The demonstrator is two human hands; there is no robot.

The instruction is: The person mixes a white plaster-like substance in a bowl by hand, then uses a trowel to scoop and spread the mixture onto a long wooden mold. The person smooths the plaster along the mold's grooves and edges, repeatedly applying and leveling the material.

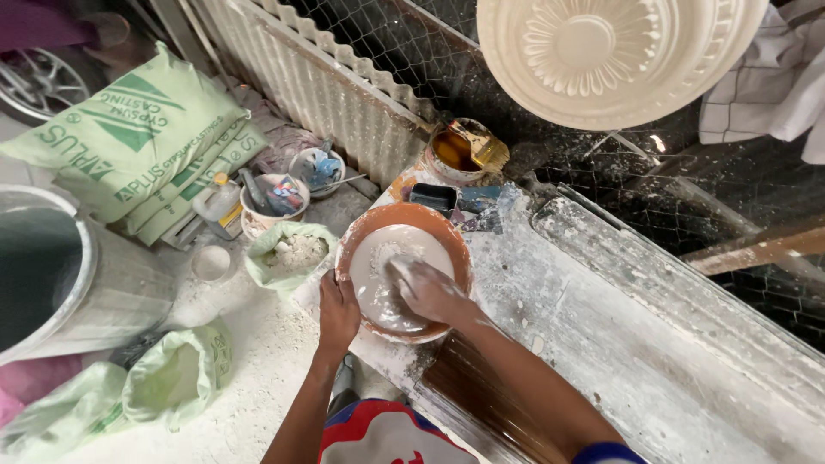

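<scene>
An orange-brown bowl (447, 230) holding thick white plaster mix stands on the near left end of a plaster-spattered table (619, 344). My left hand (337, 311) grips the bowl's near left rim. My right hand (427, 290), coated in white, is down inside the bowl, fingers sunk in the wet mix (378, 258). Whether it holds any tool there is hidden by the plaster.
A round white ornamental plaster casting (601, 51) hangs above wire mesh. Behind the bowl sit a tub with a brush (460, 148) and a dark tray (434, 198). On the floor lie an open green powder bag (292, 253), stacked green sacks (146, 129), small tubs (273, 202), a large grey bucket (69, 275).
</scene>
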